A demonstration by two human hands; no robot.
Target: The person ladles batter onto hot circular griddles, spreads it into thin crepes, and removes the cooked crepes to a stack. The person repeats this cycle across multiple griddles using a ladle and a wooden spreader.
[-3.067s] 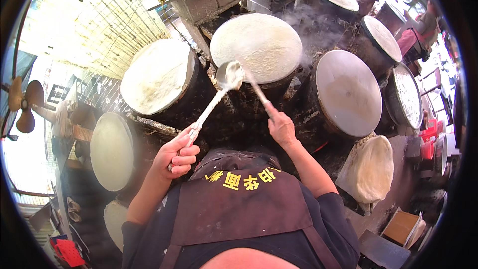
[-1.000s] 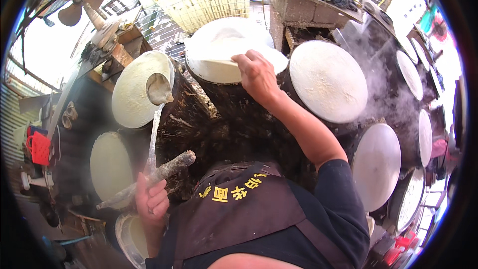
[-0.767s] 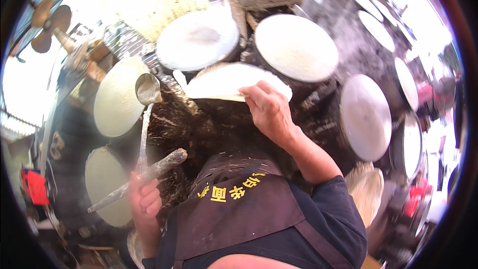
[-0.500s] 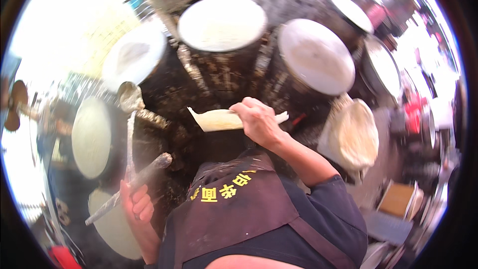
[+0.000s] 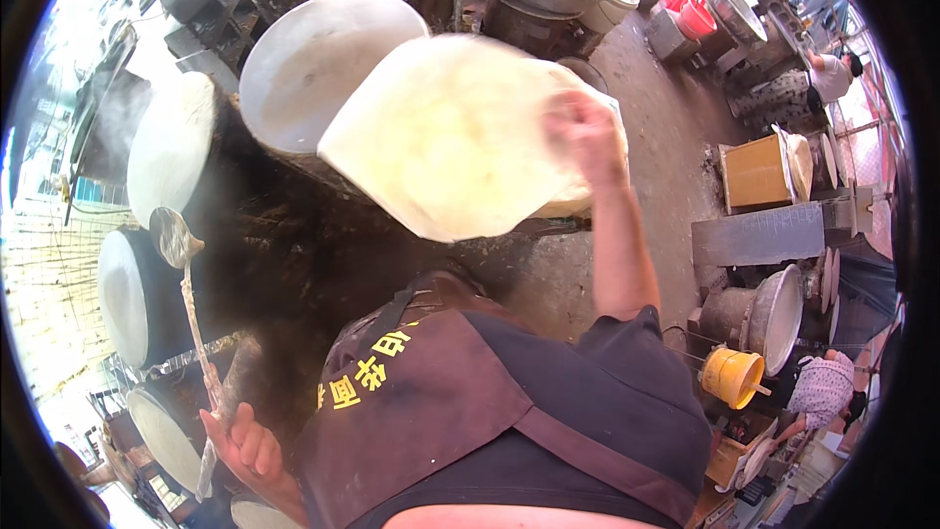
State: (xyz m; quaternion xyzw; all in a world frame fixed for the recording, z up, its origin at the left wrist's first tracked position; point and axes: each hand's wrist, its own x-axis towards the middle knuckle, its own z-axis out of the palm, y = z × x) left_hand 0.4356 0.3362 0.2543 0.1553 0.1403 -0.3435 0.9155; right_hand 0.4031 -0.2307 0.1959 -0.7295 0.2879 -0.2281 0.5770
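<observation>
Since 0.5 s ago the pale round sheet [image 5: 460, 137] has risen, now spread wide above the griddles. Right hand [image 5: 587, 137] pinches its 3 o'clock edge (blurred). Left hand [image 5: 245, 446], fisted, grips the ladle [image 5: 186, 274], bowl toward 12.

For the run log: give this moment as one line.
left hand: grips ladle handle | right hand: holds thin round sheet aloft | around: round griddles
</observation>
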